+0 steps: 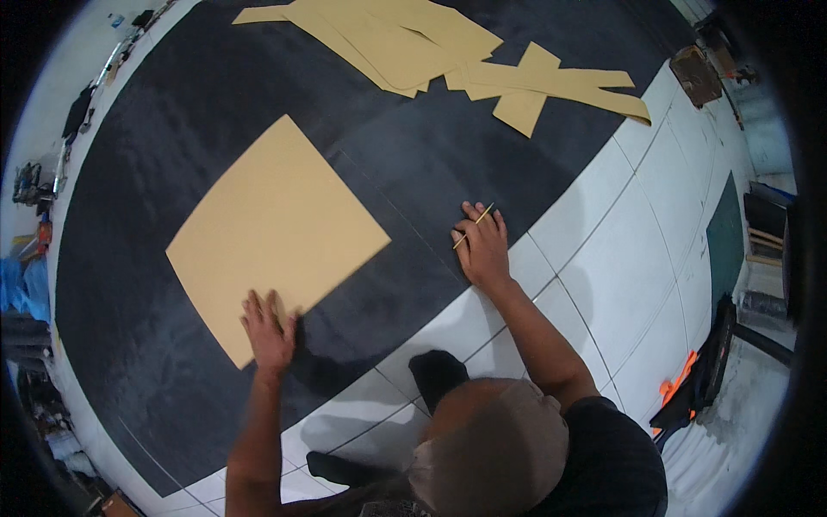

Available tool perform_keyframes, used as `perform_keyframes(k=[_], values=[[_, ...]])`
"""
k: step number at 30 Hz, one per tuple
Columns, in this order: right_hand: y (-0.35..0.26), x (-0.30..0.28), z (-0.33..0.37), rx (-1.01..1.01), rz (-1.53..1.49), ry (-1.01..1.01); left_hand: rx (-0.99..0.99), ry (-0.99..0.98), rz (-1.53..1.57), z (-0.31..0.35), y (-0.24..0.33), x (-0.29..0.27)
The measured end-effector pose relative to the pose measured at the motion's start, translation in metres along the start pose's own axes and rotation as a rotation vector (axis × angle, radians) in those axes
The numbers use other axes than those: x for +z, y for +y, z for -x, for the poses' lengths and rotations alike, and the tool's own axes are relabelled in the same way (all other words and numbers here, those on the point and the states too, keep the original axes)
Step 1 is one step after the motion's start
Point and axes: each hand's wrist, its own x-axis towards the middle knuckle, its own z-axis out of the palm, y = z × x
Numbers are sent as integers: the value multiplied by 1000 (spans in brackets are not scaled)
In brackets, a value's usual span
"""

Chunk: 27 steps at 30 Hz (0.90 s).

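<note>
Head view: the large, four-sided tan sheet of paper-like material point(280, 224) lies flat on the broad black sheet point(413, 181), which covers part of the white tiled floor point(616, 233). The left hand point(270, 333) rests on the tan sheet's near edge, fingers slightly spread and gripping nothing. The right hand point(484, 246), beside the black sheet's near edge, holds a thin yellow pencil-like stick point(485, 213) between its fingers. Overlapping flat tan cut pieces point(388, 43) lie beyond both hands.

Plain tan on the four-sided sheet point(280, 233) and cut pieces point(396, 47) beyond it; smudged black on the mat point(129, 345) beneath; to the sheet's right, yellow on the pencil point(479, 221), dark-gridded white on the tiles point(603, 250).
</note>
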Motion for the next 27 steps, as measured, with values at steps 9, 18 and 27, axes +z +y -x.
perform_keyframes(k=[9, 18, 27], values=[[6, 0, -9, 34, 14, -59, -138, 156, 112, -170, -37, -19], [-2, -4, -22, 137, 12, -227, -126, 187, 97, -205, -53, -17], [3, -12, -19, 168, -33, -183, -96, -348, -198, -86, -53, -207]])
